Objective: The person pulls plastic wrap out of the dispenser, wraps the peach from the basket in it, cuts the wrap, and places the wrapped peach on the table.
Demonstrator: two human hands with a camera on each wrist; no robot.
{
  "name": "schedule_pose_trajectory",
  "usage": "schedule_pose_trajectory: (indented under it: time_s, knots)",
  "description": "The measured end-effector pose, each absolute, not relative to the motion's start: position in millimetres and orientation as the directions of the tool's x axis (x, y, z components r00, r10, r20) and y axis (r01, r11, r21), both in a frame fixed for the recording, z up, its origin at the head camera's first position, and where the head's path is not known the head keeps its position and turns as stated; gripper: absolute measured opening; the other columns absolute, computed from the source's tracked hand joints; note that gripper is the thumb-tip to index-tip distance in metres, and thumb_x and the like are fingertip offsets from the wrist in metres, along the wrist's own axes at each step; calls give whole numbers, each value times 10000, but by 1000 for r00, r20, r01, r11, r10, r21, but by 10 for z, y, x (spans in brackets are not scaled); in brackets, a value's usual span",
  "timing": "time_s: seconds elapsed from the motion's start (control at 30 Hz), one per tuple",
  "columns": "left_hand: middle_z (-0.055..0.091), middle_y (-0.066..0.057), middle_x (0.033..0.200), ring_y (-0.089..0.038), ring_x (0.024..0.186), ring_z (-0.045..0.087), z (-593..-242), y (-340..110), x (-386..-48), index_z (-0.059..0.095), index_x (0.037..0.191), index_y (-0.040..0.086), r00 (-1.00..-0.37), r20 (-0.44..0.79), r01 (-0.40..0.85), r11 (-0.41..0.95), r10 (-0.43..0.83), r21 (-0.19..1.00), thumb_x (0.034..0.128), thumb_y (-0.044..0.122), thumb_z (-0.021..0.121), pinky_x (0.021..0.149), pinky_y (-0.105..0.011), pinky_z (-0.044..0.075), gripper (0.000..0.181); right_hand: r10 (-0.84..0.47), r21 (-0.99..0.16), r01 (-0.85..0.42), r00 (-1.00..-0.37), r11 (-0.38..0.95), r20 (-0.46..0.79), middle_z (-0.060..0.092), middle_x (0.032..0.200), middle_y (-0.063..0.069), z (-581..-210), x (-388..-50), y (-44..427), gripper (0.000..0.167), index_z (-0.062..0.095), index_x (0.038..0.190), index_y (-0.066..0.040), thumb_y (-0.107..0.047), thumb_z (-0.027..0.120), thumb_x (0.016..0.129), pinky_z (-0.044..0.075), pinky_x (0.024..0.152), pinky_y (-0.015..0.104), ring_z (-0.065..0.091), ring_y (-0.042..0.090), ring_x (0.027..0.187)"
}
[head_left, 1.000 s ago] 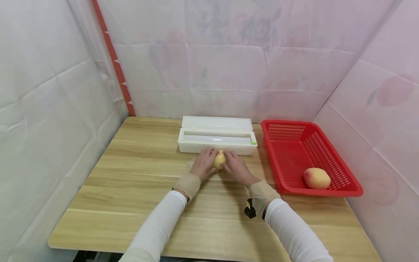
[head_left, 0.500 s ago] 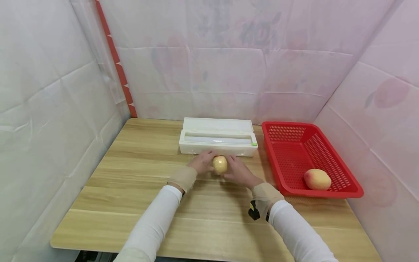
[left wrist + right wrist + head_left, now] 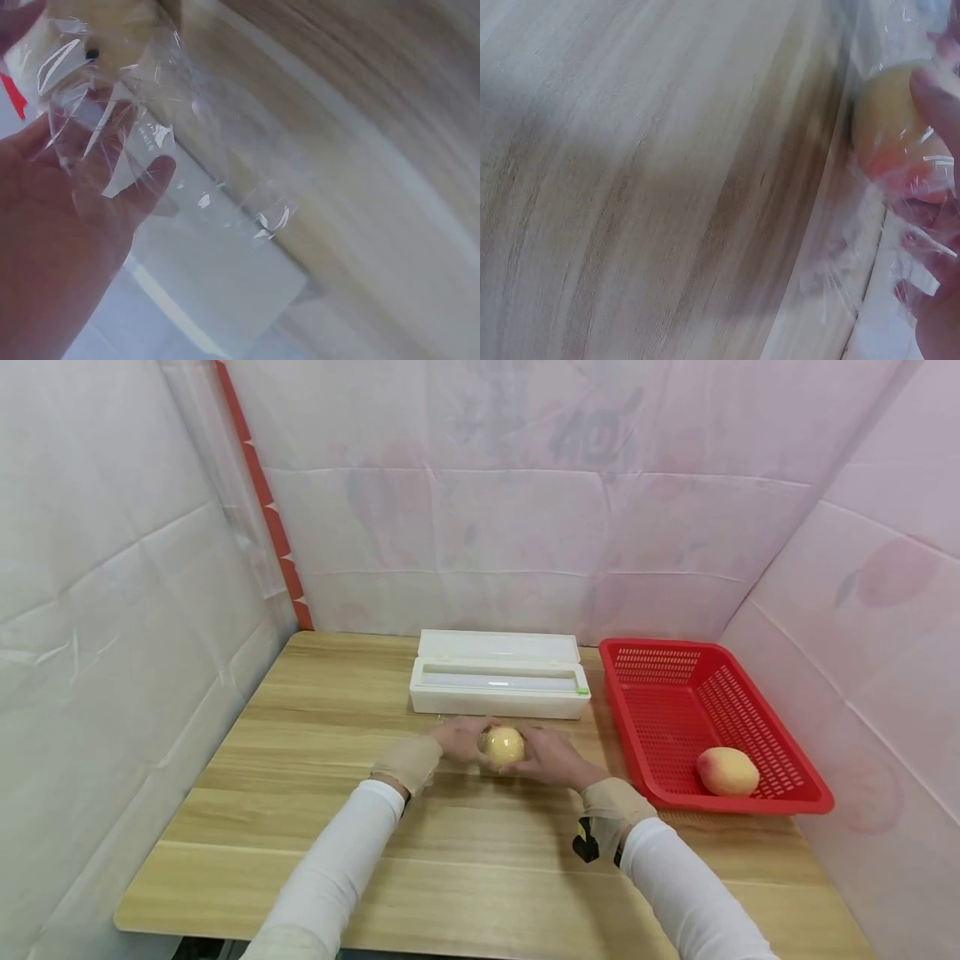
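Drawn slightly nearer the person, away from the one box (image 3: 498,700), since half a second ago are the left hand (image 3: 459,740), the right hand (image 3: 552,758) and one held fruit (image 3: 505,747) between them, above the table (image 3: 487,885). Nearest come two white sleeves (image 3: 333,860), then two tan wristbands (image 3: 411,762), one per wrist. Both hands stand apart at opposite sides of the held fruit; the right clasps it between thumb and fingers. Clear film (image 3: 161,135) wraps the held fruit and lies loosely over the left's fingers; I cannot tell whether these grip anything. Rightward, one red basket (image 3: 667,718) has a second fruit (image 3: 727,771) by its near wall: two fruits altogether. Beyond the hands, the white box stands with its single lid raised. Three pale walls (image 3: 510,518) of sheeting rise behind and at both sides.
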State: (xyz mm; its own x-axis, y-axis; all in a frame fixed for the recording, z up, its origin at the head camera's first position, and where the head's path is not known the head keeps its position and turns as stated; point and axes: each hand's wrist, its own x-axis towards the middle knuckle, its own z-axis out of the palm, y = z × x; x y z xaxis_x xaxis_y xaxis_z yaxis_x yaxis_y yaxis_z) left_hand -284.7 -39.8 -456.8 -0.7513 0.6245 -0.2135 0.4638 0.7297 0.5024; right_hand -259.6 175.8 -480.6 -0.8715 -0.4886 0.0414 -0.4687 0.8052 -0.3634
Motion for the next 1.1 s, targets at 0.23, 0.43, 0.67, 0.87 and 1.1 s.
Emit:
schedule_pose_trajectory:
  time_s: [0.23, 0.43, 0.67, 0.87, 1.1]
  knots:
    - [509, -25, 1479, -227, 1340, 488, -4613, -326, -2759, 328, 1530, 188, -730, -194, 605, 751, 656, 264, 715, 505, 846, 1140, -405, 376, 1017, -478, -560, -365, -876, 744, -63, 669, 943, -36, -4808, -2593, 1767, 563, 621, 1210, -123, -466, 785, 795, 517, 727, 290, 609, 99, 823]
    - [468, -43, 1488, -243, 1385, 421, -4711, -307, -2674, 349, 1514, 142, -664, 16, 747, 662, 748, 65, 677, 493, 872, 1186, -418, 319, 1048, -427, -674, -211, -888, 708, -170, 667, 856, 14, -4782, -2559, 1758, 436, 653, 1013, -125, -508, 739, 824, 532, 600, 294, 620, 135, 714]
    - [498, -76, 1463, -254, 1343, 471, -4820, -342, -2650, 363, 1506, 102, -604, 215, 792, 607, 767, 60, 692, 351, 879, 1171, -414, 351, 995, -366, -718, -72, -893, 693, -264, 665, 850, 49, -4726, -2553, 1784, 522, 658, 961, -100, -614, 618, 877, 512, 648, 297, 611, 162, 745]
    - [511, -92, 1438, -259, 1319, 499, -4852, -344, -2636, 334, 1519, 119, -615, 333, 773, 630, 715, 76, 648, 339, 907, 1156, -410, 379, 1065, -372, -788, 34, -868, 614, -328, 696, 982, 73, -4616, -2551, 1825, 598, 685, 1036, -104, -662, 513, 909, 500, 878, 367, 637, 197, 953]
    - [555, -85, 1362, -236, 1234, 550, -4850, -313, -2572, 396, 1473, 110, -575, 472, 769, 639, 668, 33, 641, 402, 908, 1102, -378, 431, 1019, -431, -852, 70, -839, 520, -331, 670, 1001, 53, -4568, -2538, 1860, 609, 676, 1037, -124, -639, 354, 988, 460, 941, 357, 617, 166, 971]
